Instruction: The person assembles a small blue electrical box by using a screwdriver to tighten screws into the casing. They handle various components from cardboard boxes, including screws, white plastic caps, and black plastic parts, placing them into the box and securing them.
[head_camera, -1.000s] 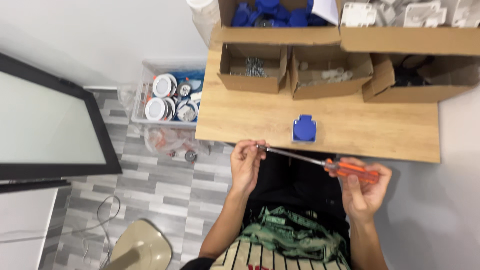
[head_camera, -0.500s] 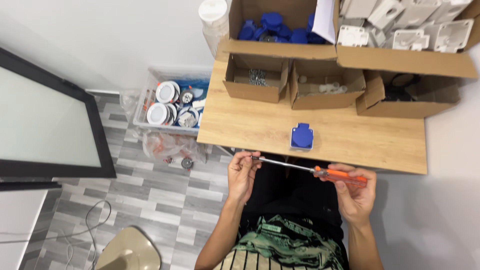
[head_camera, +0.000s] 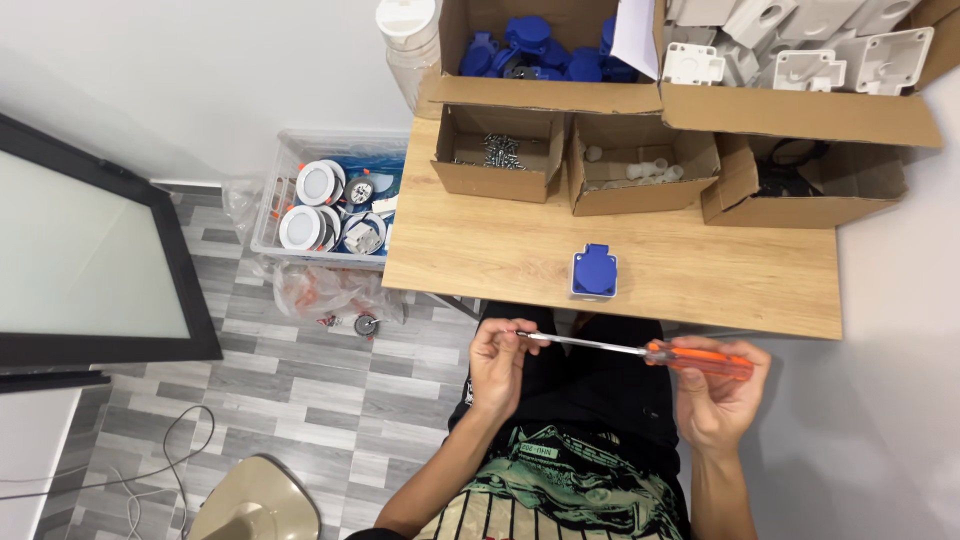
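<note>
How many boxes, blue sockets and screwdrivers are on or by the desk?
Cardboard boxes on the desk: 5, counting the screw box and the box of blue parts
Blue socket lying loose on the desk: 1
Screwdriver, orange handle, held by right hand and left hand: 1
Total: 7

Glossy orange plastic handle on a metal-shafted screwdriver (head_camera: 640, 350); matt wooden table (head_camera: 720, 280); brown cardboard boxes (head_camera: 640, 175).

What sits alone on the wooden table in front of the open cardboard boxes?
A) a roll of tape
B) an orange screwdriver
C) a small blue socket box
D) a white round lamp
C: the small blue socket box stands by itself on the wooden table, while the orange screwdriver is held in both hands.
</note>
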